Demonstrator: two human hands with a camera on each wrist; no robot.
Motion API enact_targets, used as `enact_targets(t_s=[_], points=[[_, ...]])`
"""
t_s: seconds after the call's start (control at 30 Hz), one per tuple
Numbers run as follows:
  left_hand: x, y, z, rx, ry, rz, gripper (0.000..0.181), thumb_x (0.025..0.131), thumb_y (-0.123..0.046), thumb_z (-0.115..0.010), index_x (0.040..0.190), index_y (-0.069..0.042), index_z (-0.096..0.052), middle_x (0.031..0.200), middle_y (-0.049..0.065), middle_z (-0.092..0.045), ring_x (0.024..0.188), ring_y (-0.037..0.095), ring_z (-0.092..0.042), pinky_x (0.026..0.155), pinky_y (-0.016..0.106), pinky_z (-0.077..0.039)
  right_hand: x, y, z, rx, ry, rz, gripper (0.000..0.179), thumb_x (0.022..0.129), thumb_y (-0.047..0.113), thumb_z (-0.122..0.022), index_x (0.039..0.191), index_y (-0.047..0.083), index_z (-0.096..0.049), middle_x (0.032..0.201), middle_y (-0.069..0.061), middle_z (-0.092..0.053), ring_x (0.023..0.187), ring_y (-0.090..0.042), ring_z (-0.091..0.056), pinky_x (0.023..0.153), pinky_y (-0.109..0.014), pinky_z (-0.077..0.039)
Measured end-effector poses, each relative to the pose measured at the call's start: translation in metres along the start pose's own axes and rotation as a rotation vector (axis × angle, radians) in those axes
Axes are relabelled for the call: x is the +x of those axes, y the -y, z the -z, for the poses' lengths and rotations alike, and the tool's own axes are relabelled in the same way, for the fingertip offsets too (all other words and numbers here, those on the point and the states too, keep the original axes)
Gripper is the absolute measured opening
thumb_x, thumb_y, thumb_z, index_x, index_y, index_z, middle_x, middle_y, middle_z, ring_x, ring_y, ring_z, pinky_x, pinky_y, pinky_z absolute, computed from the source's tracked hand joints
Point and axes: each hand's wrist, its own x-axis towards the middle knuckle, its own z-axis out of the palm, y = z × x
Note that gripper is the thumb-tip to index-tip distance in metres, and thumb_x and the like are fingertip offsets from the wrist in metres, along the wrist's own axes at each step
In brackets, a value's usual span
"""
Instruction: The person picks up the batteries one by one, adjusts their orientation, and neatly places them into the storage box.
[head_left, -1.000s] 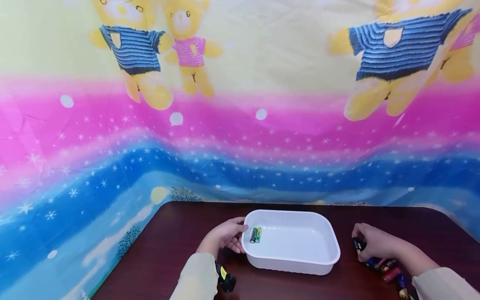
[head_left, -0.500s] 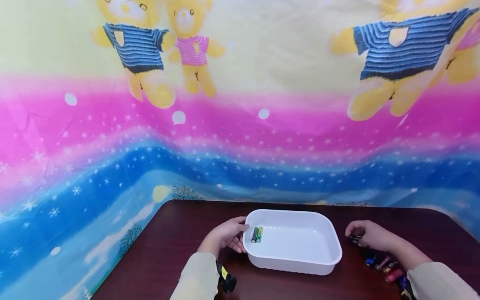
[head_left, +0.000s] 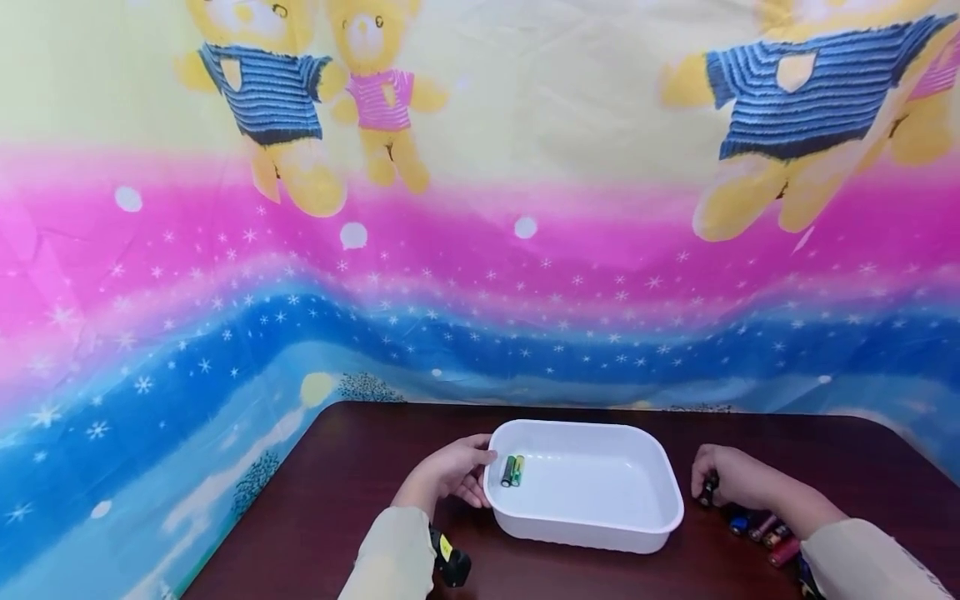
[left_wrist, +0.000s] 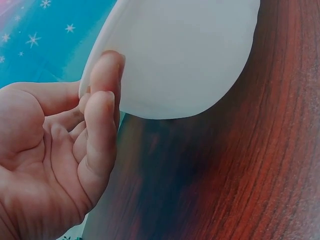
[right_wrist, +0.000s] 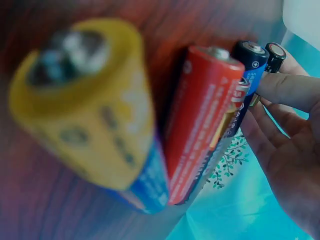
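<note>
A white plastic tray [head_left: 592, 496] stands on the table, and my left hand [head_left: 453, 472] grips its left rim, thumb over the edge and fingers outside. Two green batteries [head_left: 513, 471] lie side by side in the tray's left end. To the tray's right, my right hand [head_left: 738, 480] pinches a dark battery [head_left: 708, 490] between thumb and fingers, close to the table. Beside that hand lies a row of loose batteries. In the right wrist view these include a yellow-and-blue battery [right_wrist: 95, 105], a red battery [right_wrist: 200, 115] and a blue-and-black battery [right_wrist: 249, 67].
The dark brown table [head_left: 352, 500] has its far edge against a cloth backdrop [head_left: 480, 275] printed with bears and snowflakes. A black wrist device [head_left: 452, 560] sits on the left wrist. The right sleeve [head_left: 862, 562] partly covers the batteries at the front right.
My right hand has moved slightly left with the dark battery, away from the loose ones, and the battery has tipped from lying flatter to more upright. The left hand and tray stay put.
</note>
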Motion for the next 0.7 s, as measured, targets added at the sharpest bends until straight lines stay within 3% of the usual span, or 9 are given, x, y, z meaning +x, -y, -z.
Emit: enact_targets(t_s=[0.27, 0.4, 0.53, 0.6, 0.7], points=[[0.003, 0.001, -0.003, -0.016, -0.012, 0.015, 0.047, 0.097, -0.021, -0.047, 0.142, -0.012, -0.035, 0.084, 0.025, -0.060, 0.049, 0.022, -0.062, 0.048, 0.033, -0.055, -0.005, 0.002, 0.005, 0.008, 0.039, -0.025, 0.038, 0.058, -0.015, -0.059, 0.084, 0.013, -0.064, 0.092, -0.003, -0.047, 0.085, -0.025, -0.048, 0.061, -0.026, -0.043], [0.002, 0.002, -0.003, -0.018, -0.014, 0.013, 0.047, 0.097, -0.020, -0.047, 0.142, -0.011, -0.035, 0.083, 0.025, -0.060, 0.049, 0.023, -0.062, 0.048, 0.033, -0.055, -0.006, 0.006, 0.006, -0.013, 0.010, -0.112, 0.035, 0.067, 0.007, -0.070, 0.100, 0.006, -0.061, 0.100, -0.007, -0.045, 0.089, -0.027, -0.047, 0.065, -0.031, -0.045], [0.000, 0.002, -0.003, -0.019, -0.019, 0.013, 0.047, 0.097, -0.020, -0.047, 0.142, -0.011, -0.034, 0.085, 0.025, -0.060, 0.049, 0.022, -0.062, 0.047, 0.033, -0.055, -0.002, 0.009, 0.006, -0.124, 0.038, -0.240, 0.062, 0.068, 0.039, -0.079, 0.108, -0.004, -0.060, 0.102, -0.013, -0.048, 0.091, -0.030, -0.051, 0.071, -0.044, -0.048], [0.000, 0.002, -0.003, -0.015, -0.017, 0.011, 0.047, 0.098, -0.020, -0.047, 0.142, -0.011, -0.034, 0.085, 0.026, -0.060, 0.049, 0.022, -0.062, 0.048, 0.033, -0.055, -0.001, 0.009, 0.006, -0.176, 0.049, -0.266, 0.068, 0.066, 0.045, -0.079, 0.107, -0.006, -0.060, 0.103, -0.018, -0.051, 0.095, -0.036, -0.052, 0.076, -0.050, -0.048], [-0.001, 0.002, -0.003, -0.013, -0.009, 0.010, 0.047, 0.098, -0.020, -0.046, 0.142, -0.010, -0.033, 0.084, 0.026, -0.059, 0.049, 0.021, -0.062, 0.049, 0.033, -0.056, 0.000, 0.009, 0.007, -0.199, 0.038, -0.257, 0.062, 0.065, 0.040, -0.081, 0.101, -0.007, -0.063, 0.099, -0.018, -0.055, 0.093, -0.037, -0.055, 0.078, -0.050, -0.048]])
